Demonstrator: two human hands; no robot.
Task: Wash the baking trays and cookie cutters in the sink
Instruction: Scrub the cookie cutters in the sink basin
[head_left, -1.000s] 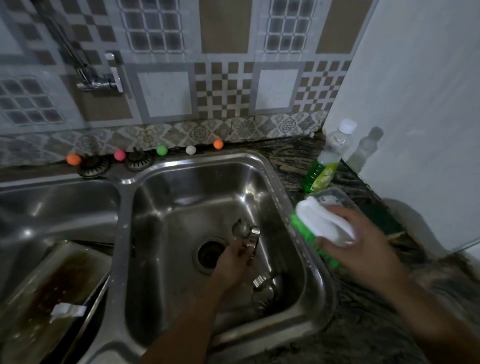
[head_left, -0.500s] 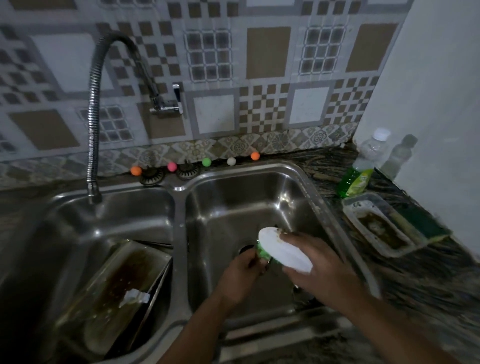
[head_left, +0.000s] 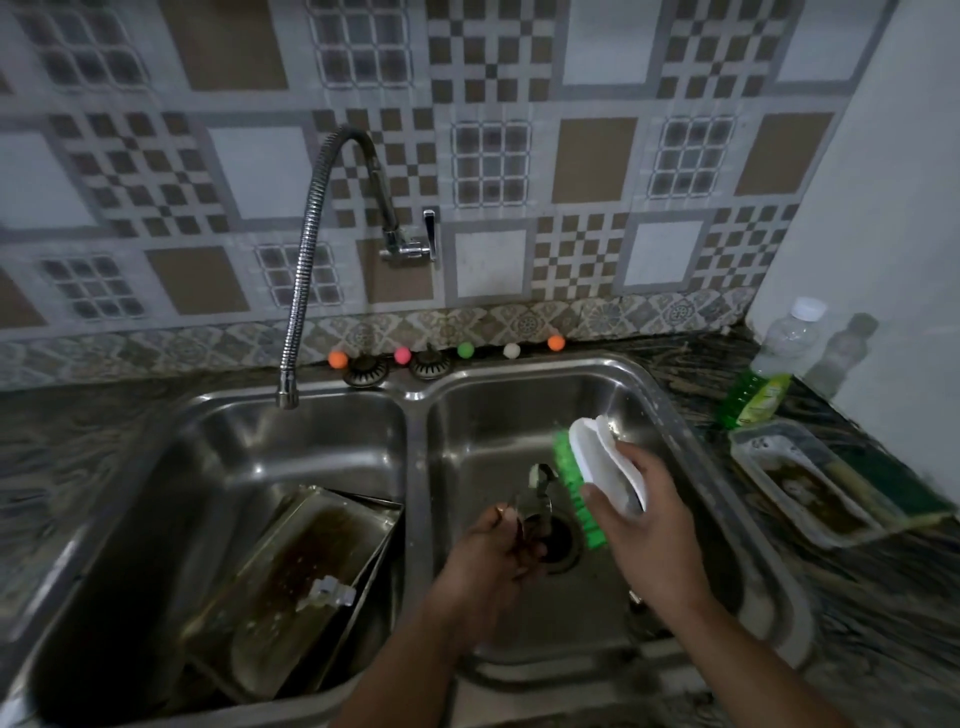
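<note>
Nearest to the camera, two bare forearms reach from the bottom edge into the right basin (head_left: 670, 415) of a double steel sink. The left hand (head_left: 498, 545) is curled around a small metal cutter (head_left: 535, 499), which it holds just above the drain (head_left: 561, 545); the upper part of the cutter stands out above the fingers. The right hand (head_left: 649, 525) grips a brush (head_left: 597, 467) with a white back and green bristles, and the bristles face the cutter, very near to it; whether they touch it I cannot tell. In the left basin (head_left: 234, 441) a dirty tray (head_left: 291, 582) leans tilted, with brown stains on its inner surface and a small white scrap lying on it; the edge of a second tray seems to show behind it. On the dark stone counter (head_left: 883, 597) to the right of the sink lies a clear plastic container (head_left: 800, 483) with brown residue, and beside it a dark green sponge (head_left: 893, 483). Farther back on that side stands a bottle (head_left: 769, 374) with green liquid and a white cap, near the white wall. Behind the sink, five small coloured balls (head_left: 465, 349) sit in a row along the ledge, with two round strainers (head_left: 366, 370) among them. A flexible metal tap (head_left: 311, 228) comes out of the patterned tile wall and bends down over the left basin.
</note>
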